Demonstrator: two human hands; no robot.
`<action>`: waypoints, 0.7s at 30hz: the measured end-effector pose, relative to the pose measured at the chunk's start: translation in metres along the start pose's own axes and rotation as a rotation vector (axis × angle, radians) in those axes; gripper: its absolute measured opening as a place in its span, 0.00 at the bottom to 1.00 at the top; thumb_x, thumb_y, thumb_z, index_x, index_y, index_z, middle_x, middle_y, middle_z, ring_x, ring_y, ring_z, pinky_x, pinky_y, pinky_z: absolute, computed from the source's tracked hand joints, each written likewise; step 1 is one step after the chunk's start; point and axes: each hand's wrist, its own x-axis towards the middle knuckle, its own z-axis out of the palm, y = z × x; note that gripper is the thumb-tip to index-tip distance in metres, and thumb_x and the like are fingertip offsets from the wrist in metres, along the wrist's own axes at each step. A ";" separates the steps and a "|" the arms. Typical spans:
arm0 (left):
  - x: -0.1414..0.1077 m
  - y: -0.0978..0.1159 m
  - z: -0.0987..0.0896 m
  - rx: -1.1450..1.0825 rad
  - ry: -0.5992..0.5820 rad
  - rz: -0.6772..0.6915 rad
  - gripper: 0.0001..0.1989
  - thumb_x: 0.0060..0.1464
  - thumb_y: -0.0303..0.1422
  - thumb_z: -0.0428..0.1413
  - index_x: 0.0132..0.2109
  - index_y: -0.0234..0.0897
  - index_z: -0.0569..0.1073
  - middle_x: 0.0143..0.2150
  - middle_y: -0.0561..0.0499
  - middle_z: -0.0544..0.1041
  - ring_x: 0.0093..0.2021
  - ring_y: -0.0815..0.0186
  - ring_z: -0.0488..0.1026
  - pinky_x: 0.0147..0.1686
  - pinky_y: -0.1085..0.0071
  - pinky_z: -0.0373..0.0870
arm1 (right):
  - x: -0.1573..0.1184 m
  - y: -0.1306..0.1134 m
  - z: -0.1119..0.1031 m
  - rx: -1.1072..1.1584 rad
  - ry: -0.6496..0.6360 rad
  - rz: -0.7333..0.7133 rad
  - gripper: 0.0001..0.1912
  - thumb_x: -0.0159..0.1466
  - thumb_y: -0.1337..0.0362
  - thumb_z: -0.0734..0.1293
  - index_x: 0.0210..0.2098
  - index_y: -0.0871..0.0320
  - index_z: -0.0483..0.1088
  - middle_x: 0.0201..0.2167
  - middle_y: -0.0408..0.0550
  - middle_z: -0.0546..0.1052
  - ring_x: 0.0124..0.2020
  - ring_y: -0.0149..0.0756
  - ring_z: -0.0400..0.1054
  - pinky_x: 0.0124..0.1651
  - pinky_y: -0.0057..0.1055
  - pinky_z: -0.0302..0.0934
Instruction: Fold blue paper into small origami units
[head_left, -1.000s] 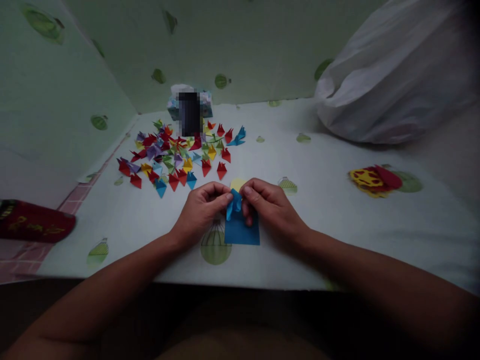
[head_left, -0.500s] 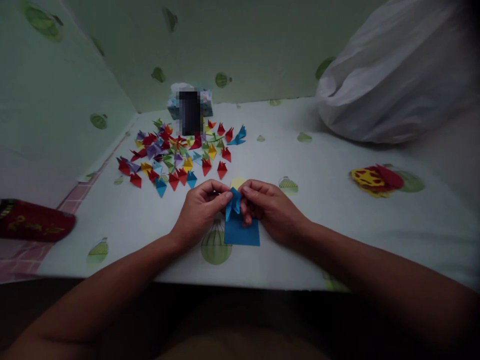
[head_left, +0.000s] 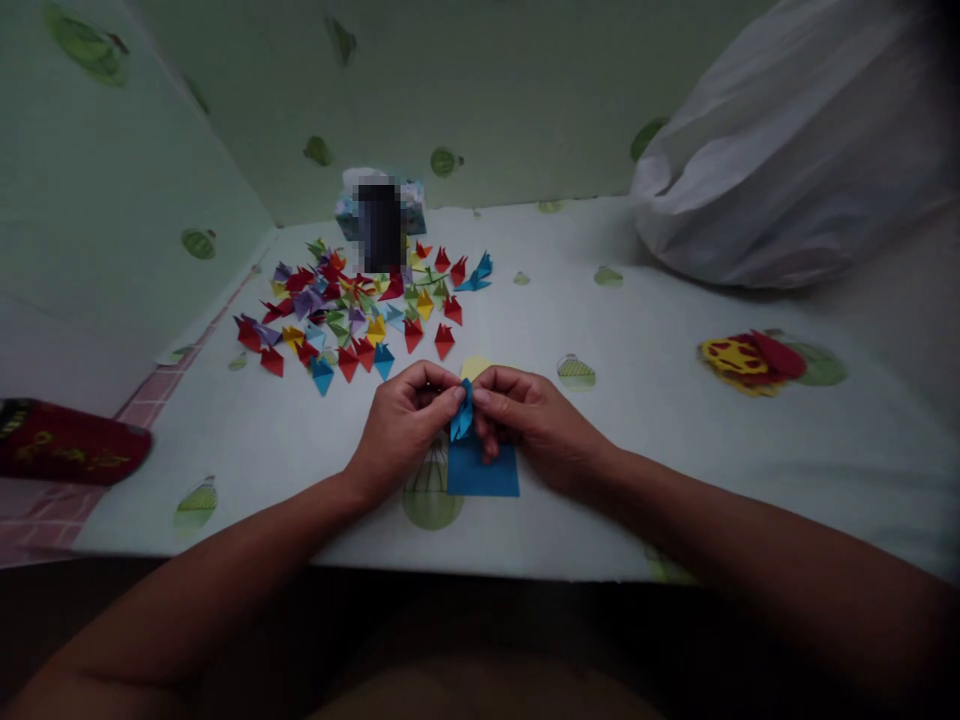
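Between my two hands is a small folded blue origami piece (head_left: 462, 418), its pointed ends hanging downward. My left hand (head_left: 409, 415) pinches its left side with thumb and forefinger. From the other side, my right hand (head_left: 536, 415) pinches it near the top, the lower fingers curled behind. Flat on the table beneath them lies a square of blue paper (head_left: 484, 475), partly covered by my right fingers. A bit of yellow paper (head_left: 475, 368) shows just beyond my fingertips. Several folded paper pieces (head_left: 363, 352) in many colours are spread to the far left of my hands.
A tissue box (head_left: 414, 205) stands at the back behind a blurred dark object (head_left: 381, 228). At the back right sits a large white plastic bag (head_left: 750, 190). Yellow and red cut-out pieces (head_left: 739, 358) lie on the right, and a red can-like object (head_left: 71, 442) at the left edge.
The blue origami piece has turned and looks narrower, its sides pressed closer together. My right thumb and forefinger have moved slightly left, nearer my left hand.
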 end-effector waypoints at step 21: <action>-0.003 0.001 0.000 0.095 -0.027 0.071 0.06 0.52 0.33 0.61 0.33 0.36 0.73 0.29 0.53 0.72 0.27 0.71 0.67 0.27 0.74 0.65 | -0.004 -0.008 0.005 -0.400 0.124 -0.115 0.08 0.58 0.61 0.69 0.30 0.57 0.66 0.22 0.38 0.67 0.23 0.27 0.61 0.25 0.26 0.56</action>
